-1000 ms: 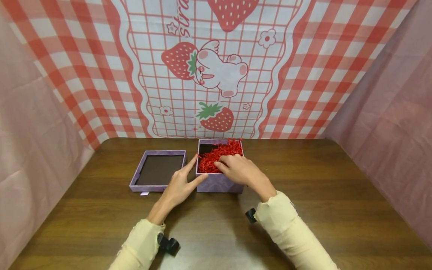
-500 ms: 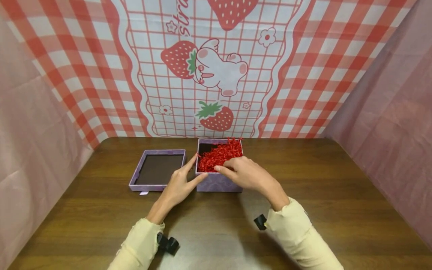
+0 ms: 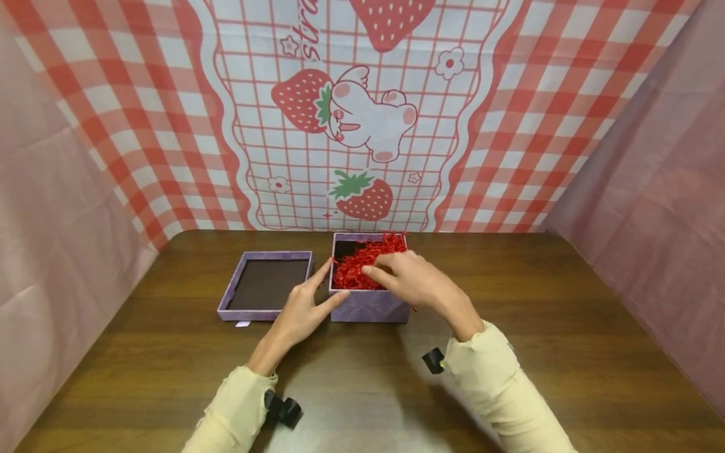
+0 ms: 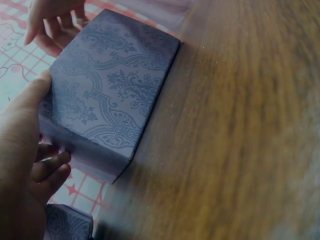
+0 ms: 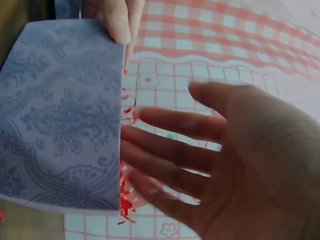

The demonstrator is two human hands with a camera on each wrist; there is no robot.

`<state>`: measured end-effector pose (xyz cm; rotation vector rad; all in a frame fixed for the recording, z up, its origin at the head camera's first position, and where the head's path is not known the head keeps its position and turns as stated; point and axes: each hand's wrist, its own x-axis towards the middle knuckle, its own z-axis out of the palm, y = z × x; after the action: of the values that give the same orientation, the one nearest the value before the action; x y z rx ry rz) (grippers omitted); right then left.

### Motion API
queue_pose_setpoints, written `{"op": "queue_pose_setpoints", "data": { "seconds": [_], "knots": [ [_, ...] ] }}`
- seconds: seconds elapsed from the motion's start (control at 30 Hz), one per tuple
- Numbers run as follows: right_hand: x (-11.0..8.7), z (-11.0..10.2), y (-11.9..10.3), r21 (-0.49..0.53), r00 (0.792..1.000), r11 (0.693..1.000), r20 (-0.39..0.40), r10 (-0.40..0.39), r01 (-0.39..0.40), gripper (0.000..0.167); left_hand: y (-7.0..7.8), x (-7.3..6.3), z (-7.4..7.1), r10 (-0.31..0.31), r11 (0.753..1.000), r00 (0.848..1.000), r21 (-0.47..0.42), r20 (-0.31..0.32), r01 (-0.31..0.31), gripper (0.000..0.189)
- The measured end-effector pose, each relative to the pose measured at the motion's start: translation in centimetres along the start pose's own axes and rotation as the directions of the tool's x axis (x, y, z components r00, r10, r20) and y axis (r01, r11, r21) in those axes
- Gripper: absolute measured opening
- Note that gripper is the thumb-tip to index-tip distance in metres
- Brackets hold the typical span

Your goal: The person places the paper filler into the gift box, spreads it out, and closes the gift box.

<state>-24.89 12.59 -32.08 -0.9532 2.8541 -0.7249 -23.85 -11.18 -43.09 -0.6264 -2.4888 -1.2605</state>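
Note:
A purple patterned box (image 3: 368,307) stands open at the table's far middle, heaped with red shredded paper (image 3: 354,270); its dark inside shows at the back left corner. My left hand (image 3: 298,314) holds the box at its front left corner, thumb at the front rim and fingers along the left side. Over the right part of the box is my right hand (image 3: 416,280), its fingers reaching past the rim towards the shreds. The right wrist view shows those fingers spread and fairly straight, with no object in the palm. In the head view the right hand covers some of the shreds.
Left of the box lies its purple lid (image 3: 223,314), dark inside facing up, with a small white tab at its front edge. A stray red strand (image 3: 415,309) shows by the box's right side. A strawberry-print cloth (image 3: 362,119) hangs behind the wooden table (image 3: 351,390).
My right hand drew back towards the front rim, then moved forward over the shreds again. A red strand now shows at the box's right side. My left hand stays put.

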Motion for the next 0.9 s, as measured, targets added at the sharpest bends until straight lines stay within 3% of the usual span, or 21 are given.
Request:
{"op": "queue_pose_setpoints", "data": {
  "seconds": [0.17, 0.37, 0.5, 0.63, 0.8, 0.9],
  "knots": [
    [0.9, 0.5, 0.8, -0.059, 0.976, 0.998, -0.216, -0.017, 0.004, 0.026, -0.1, 0.0, -0.2, 0.008, 1.000, 1.000, 0.000, -0.005, -0.008, 0.077],
    [1.6, 2.8, 1.7, -0.132, 0.965, 0.991, -0.262, -0.025, -0.010, 0.041, 0.0, 0.0, -0.1, 0.005, 1.000, 1.000, -0.006, -0.005, -0.005, 0.077],
    [2.0, 3.4, 1.6, -0.114, 0.975, 0.991, -0.218, 0.045, -0.071, 0.049, 0.1, 0.0, 0.0, 0.014, 1.000, 1.000, -0.001, -0.015, -0.014, 0.077],
    [3.0, 3.5, 1.3, -0.082, 0.976, 0.977, -0.114, 0.185, -0.195, 0.059, 0.1, 0.0, 0.0, 0.021, 1.000, 0.999, 0.014, -0.027, -0.020, 0.077],
    [4.5, 3.7, 0.9, -0.056, 0.935, 0.935, 0.036, 0.353, -0.351, 0.067, 0.1, 0.0, 0.1, 0.017, 1.000, 1.000, 0.018, -0.024, -0.017, 0.076],
    [4.9, 3.8, 0.9, -0.071, 0.905, 0.913, 0.118, 0.408, -0.402, 0.068, 0.1, 0.0, 0.2, 0.009, 1.000, 1.000, 0.011, -0.015, -0.009, 0.077]
  ]
}}
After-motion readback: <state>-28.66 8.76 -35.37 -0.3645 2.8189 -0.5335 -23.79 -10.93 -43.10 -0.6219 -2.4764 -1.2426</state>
